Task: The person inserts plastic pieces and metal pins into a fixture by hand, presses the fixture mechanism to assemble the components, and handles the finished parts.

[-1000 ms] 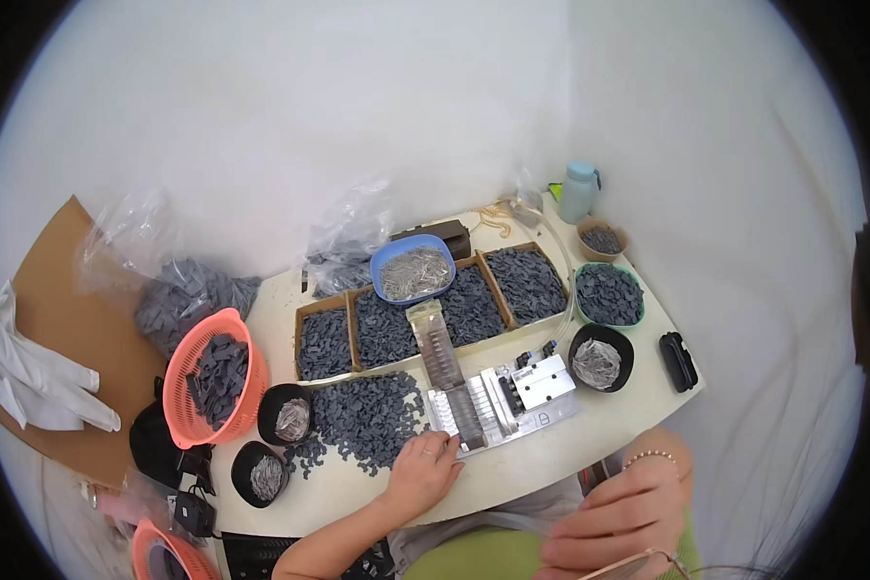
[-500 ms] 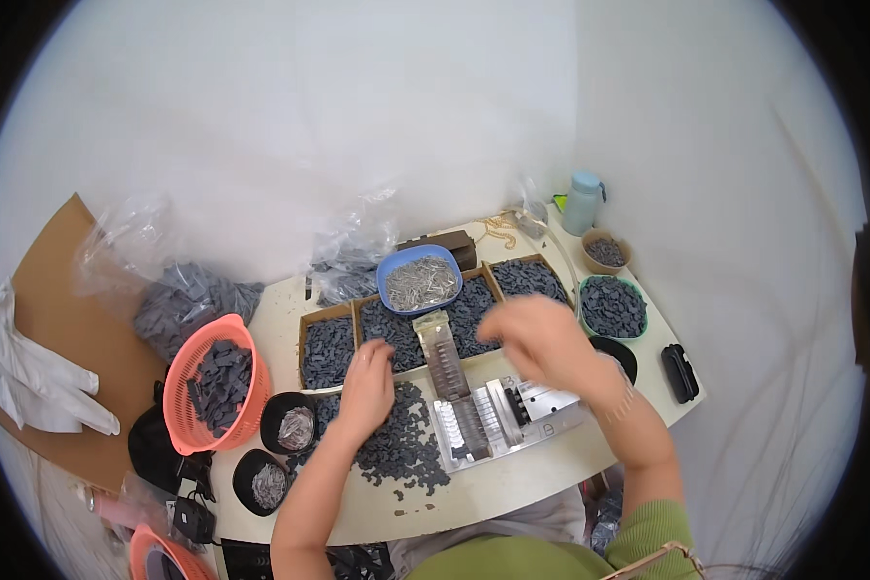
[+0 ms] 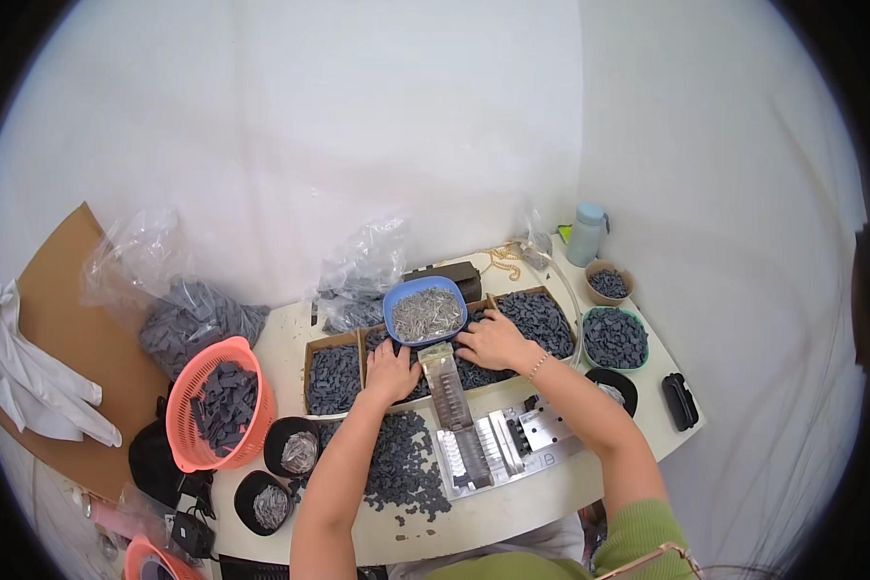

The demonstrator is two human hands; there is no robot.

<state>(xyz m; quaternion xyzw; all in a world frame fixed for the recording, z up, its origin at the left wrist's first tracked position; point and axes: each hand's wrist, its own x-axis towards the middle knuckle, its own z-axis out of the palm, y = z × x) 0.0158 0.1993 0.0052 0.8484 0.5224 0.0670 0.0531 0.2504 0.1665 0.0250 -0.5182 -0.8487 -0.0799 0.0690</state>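
My left hand (image 3: pixel 391 374) lies over the near edge of the divided cardboard box (image 3: pixel 331 340), its fingers stretched out onto small dark grey pieces. Across from it, my right hand (image 3: pixel 498 342) rests on more grey pieces (image 3: pixel 532 317) in the box, fingers spread. Nothing shows in either hand, though some fingertips are partly hidden. Between the hands stands a clear slotted chute (image 3: pixel 449 391), leading down to a metal fixture (image 3: pixel 498 440) with a ribbed block. A blue bowl (image 3: pixel 393 332) of thin metal pins sits on the box behind them.
Loose grey pieces (image 3: pixel 401 469) cover the table left of the fixture. Two black bowls (image 3: pixel 278 449) (image 3: pixel 245 503) and a coral basket (image 3: pixel 266 416) stand at the left. A green-rimmed bowl (image 3: pixel 617 338), a black case (image 3: pixel 680 402) and a light-blue bottle (image 3: pixel 586 235) stand at the right.
My right hand has come down from above the fixture into the box, toward the chute. The left hand has moved slightly right and forward over the box edge. The view has shifted slightly.
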